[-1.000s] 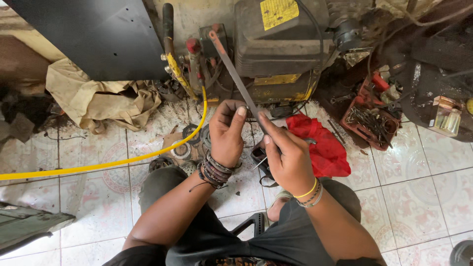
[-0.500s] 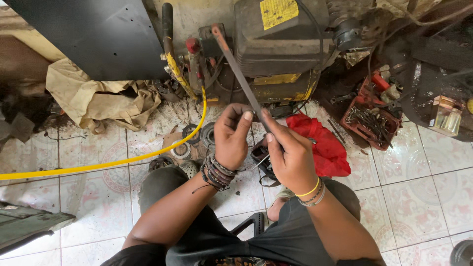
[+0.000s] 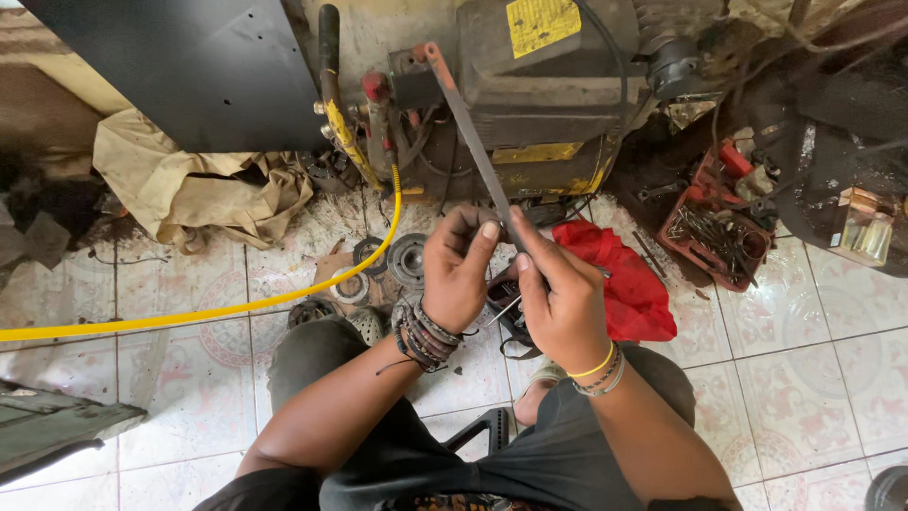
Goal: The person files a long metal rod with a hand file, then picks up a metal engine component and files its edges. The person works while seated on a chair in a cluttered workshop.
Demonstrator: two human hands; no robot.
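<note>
Both hands meet over a long thin metal blade (image 3: 471, 132) that slants up toward a grimy yellow and black machine (image 3: 530, 95). My left hand (image 3: 458, 271), with dark bracelets on the wrist, curls around the blade's lower part. My right hand (image 3: 560, 299), with a yellow band and beads, pinches the blade's lower end between thumb and fingers. A small dark part (image 3: 506, 303) sits just below the hands, mostly hidden by them.
A yellow hose (image 3: 189, 312) runs from the left across the tiled floor to the machine. A red cloth (image 3: 619, 284) lies right of the hands. A red tray of screws and tools (image 3: 714, 232) stands further right. Round metal rings (image 3: 409, 259) and a beige cloth (image 3: 189, 194) lie left.
Both hands have shifted slightly along the blade, and the blade's upper end has tilted a little. The grip stays the same.
</note>
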